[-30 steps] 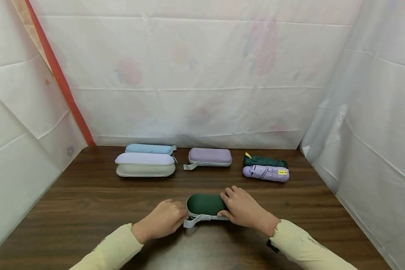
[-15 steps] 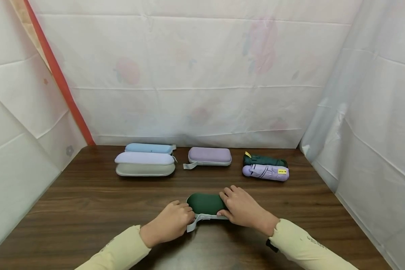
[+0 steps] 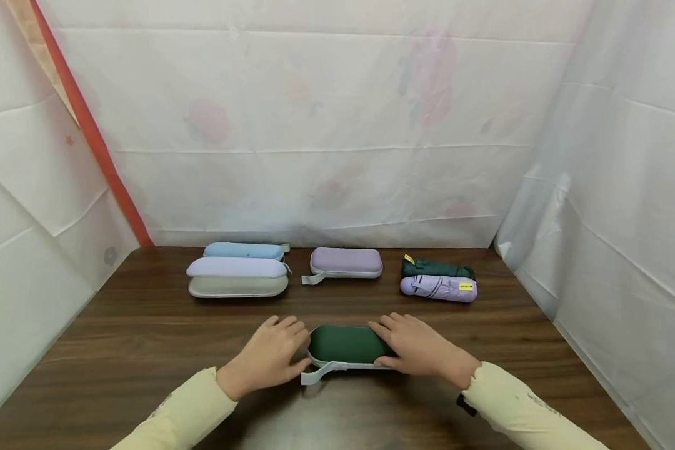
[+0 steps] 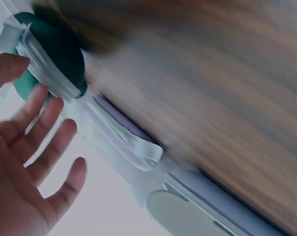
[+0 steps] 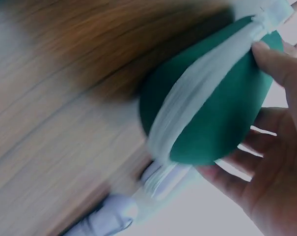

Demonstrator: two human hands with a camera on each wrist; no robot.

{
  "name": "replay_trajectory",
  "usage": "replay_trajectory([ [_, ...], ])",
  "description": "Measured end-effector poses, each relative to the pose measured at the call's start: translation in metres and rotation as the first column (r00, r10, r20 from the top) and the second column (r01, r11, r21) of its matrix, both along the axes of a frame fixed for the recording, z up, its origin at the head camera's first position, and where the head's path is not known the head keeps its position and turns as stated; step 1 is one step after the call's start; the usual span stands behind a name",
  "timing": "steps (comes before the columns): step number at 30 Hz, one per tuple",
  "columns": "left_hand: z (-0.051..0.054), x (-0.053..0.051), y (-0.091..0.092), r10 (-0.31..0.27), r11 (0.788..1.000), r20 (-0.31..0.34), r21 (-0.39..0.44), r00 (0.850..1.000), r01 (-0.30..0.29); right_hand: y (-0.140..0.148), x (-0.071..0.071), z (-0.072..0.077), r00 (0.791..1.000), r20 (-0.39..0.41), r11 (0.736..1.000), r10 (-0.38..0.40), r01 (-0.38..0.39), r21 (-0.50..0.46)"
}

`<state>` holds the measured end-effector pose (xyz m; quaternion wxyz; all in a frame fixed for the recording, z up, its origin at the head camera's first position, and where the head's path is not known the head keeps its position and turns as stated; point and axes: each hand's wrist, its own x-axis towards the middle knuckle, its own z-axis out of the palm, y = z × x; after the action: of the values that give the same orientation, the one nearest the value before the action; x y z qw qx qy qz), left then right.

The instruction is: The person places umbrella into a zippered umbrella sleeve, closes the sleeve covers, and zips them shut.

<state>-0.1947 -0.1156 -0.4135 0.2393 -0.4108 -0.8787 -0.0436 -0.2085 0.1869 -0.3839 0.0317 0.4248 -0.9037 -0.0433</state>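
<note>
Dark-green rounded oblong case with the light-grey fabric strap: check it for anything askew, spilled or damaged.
Nothing stands out: the dark-green case looks closed, with no visible damage or spill; its light-grey strap simply sticks out.

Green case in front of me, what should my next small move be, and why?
I'd probably curl your left hand round the left end of the green case. That hand is open beside it, and I can't tell whether it touches, while your right hand holds the other end; gripping both ends should keep it steadier.
</note>
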Motion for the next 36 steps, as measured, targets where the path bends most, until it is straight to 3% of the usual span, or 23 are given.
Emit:
replay_trajectory([
  [4,0.0,-0.004,-0.002,0.053,0.999,0.122,0.0,0.991,-0.054,0.018,0.0,0.003,0.989,0.128,0.997,-0.071,0.074,-0.013],
  [7,-0.002,-0.005,0.001,0.046,0.999,0.22,0.015,0.974,-0.05,0.03,0.0,0.002,0.975,0.193,0.992,-0.112,0.122,-0.041],
  [10,-0.006,-0.005,0.005,0.035,0.999,0.276,0.026,0.96,-0.044,0.041,0.0,-0.001,0.966,0.224,0.987,-0.129,0.148,-0.068],
  [20,-0.005,-0.008,0.01,0.004,0.999,0.324,0.03,0.946,-0.014,0.054,-0.004,-0.01,0.958,0.283,0.96,-0.051,0.125,-0.249],
  [27,-0.007,-0.008,0.006,-0.083,0.99,0.412,0.134,0.908,0.03,0.051,-0.016,-0.013,0.97,0.243,0.946,-0.006,0.084,-0.313],
  [36,-0.004,-0.021,-0.001,-0.119,0.973,0.444,0.23,0.888,0.015,0.043,-0.035,-0.009,0.973,0.227,0.932,0.047,0.039,-0.361],
])
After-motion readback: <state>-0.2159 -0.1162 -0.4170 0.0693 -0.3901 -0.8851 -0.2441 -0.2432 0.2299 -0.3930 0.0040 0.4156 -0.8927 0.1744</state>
